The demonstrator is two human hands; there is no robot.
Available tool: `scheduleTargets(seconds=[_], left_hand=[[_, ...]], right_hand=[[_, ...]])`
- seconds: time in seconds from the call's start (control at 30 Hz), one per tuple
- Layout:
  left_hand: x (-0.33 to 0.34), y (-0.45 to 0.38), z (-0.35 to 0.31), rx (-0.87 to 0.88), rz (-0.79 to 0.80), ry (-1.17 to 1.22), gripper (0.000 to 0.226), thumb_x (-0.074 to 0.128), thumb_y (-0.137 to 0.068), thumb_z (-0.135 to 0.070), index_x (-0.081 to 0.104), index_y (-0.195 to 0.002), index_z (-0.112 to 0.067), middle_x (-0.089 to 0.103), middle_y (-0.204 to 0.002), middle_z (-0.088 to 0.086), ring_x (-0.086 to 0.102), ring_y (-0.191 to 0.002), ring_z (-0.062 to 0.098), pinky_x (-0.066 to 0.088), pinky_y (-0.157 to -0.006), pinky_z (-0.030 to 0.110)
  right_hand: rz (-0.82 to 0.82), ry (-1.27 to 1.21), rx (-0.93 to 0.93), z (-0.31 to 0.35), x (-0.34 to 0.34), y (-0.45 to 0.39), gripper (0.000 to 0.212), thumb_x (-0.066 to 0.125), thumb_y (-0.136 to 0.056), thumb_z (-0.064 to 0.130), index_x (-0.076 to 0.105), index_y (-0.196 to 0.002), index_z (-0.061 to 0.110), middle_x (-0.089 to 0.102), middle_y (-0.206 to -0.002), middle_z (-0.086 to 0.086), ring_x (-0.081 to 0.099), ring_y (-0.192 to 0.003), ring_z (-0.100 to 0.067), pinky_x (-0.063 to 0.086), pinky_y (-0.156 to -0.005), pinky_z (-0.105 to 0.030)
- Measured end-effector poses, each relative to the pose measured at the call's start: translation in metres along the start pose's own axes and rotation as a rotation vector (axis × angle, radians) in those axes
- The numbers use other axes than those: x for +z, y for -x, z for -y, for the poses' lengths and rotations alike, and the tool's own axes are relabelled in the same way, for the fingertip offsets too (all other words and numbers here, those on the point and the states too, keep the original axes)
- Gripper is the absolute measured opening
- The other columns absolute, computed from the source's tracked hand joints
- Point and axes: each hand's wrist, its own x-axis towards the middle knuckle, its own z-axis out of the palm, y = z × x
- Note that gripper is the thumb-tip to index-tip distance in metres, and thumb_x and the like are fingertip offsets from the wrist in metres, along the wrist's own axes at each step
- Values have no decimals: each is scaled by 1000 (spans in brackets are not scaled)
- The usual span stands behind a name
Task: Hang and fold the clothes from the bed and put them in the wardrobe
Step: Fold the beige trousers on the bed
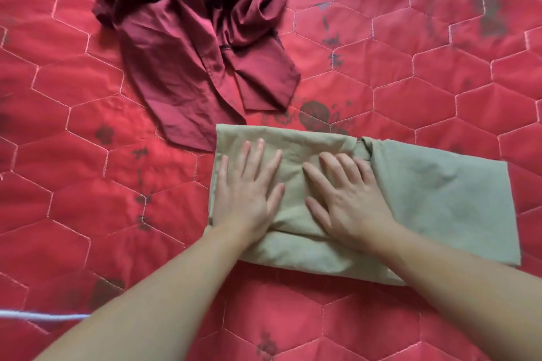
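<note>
- Red quilt [410, 91]: covers the bed across the whole view, stitched in large hexagons and marked with dark printed patches; it serves as the reference surface.
- Maroon garment [193, 47]: lies crumpled and unfolded on the quilt, beyond and to the left of the folded cloth; its nearest tip ends just beside the cloth's far left corner, and whether the two touch cannot be told.
- White cord [44, 316]: a thin pale line crosses the quilt at the near left edge, well apart from both garments.
- Khaki cloth [440, 199]: lies flat on the quilt in a roughly rectangular fold, near the middle and toward the right; a folded layer covers its left part.
- Left hand [249, 187]: rests palm down on the cloth's left part, fingers spread and flat, pinching nothing.
- Right hand [346, 196]: rests palm down just beside the left hand on the same folded layer, fingers spread and angled toward the far left, pinching nothing.
- Open room: the cloth's right part is uncovered; bare quilt surrounds its right, near and left edges.
</note>
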Motion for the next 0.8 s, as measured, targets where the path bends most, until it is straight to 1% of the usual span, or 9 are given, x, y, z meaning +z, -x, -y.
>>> scheduleTargets(seconds=[0.07, 0.13, 0.23, 0.3, 0.37, 0.47, 0.57, 0.67, 0.8], left_hand=[[7, 12, 5, 8, -32, -31, 62, 38, -90, -55, 37, -147, -30, 32, -158, 6, 25, -145, 26, 13, -115, 49], [4, 20, 5, -79, -35, -7, 70, 38, -87, -61, 33, -149, -28, 28, -159, 7, 22, -146, 25, 14, -115, 48], [-16, 32, 5, -411, -21, 130, 85, 50, -83, -65, 24, -152, -23, 24, -159, 9, 24, -145, 27, 24, -114, 46], [-31, 30, 5, -625, -33, 388, 87, 68, -81, -49, 26, -151, -19, 37, -151, 11, 34, -138, 29, 29, -111, 42], [-46, 25, 6, -775, -7, 595, 80, 76, -79, -35, 36, -145, -18, 55, -133, 8, 50, -123, 26, 38, -102, 35], [-60, 14, 20, -917, 205, 867, 42, 79, -77, -23, 65, -116, -13, 71, -108, 2, 66, -94, 17, 51, -84, 30], [-79, 7, 24, -861, 418, 1144, 27, 75, -79, -5, 69, -105, -10, 74, -106, 9, 72, -88, 18, 57, -77, 29], [-110, 6, 3, -628, 533, 1302, 43, 69, -73, 5, 64, -112, -10, 75, -104, 4, 72, -87, 14, 56, -68, 23], [-152, 3, -45, -345, 630, 1364, 54, 63, -64, -3, 58, -114, -22, 71, -88, -3, 64, -73, 11, 49, -58, 26]], right_hand=[[24, 15, -32, -11, 17, 9, 64, 39, -88, 54, 43, -144, 23, 40, -148, -13, 37, -136, -35, 25, -112, -53], [59, 26, -41, -12, 20, 7, 67, 37, -88, 55, 39, -147, 24, 35, -153, -15, 31, -140, -36, 21, -114, -55], [106, 37, -23, -7, 17, 6, 67, 34, -90, 54, 37, -149, 22, 33, -154, -17, 29, -142, -37, 19, -114, -56], [107, 41, -7, -7, 17, 5, 67, 33, -90, 53, 38, -148, 21, 33, -154, -18, 30, -142, -38, 17, -114, -56], [116, 48, 3, -5, 14, 5, 66, 32, -90, 52, 39, -148, 20, 34, -154, -19, 30, -142, -39, 16, -113, -56], [100, -20, 66, 10, 10, 8, 64, 34, -88, 46, 44, -145, 17, 36, -152, -19, 34, -141, -38, 16, -113, -56], [8, -200, 191, 35, 9, 13, 63, 35, -83, 33, 45, -144, 18, 37, -153, -15, 35, -141, -33, 19, -116, -52], [-37, -844, 454, 52, -4, 13, 69, 40, -84, 36, 31, -151, 26, 23, -160, 0, 15, -149, -14, 9, -122, -40], [-243, -1439, 675, 45, -18, 4, 76, 44, -82, 50, 31, -150, 21, 30, -154, 9, 23, -143, 0, 18, -120, -26]])
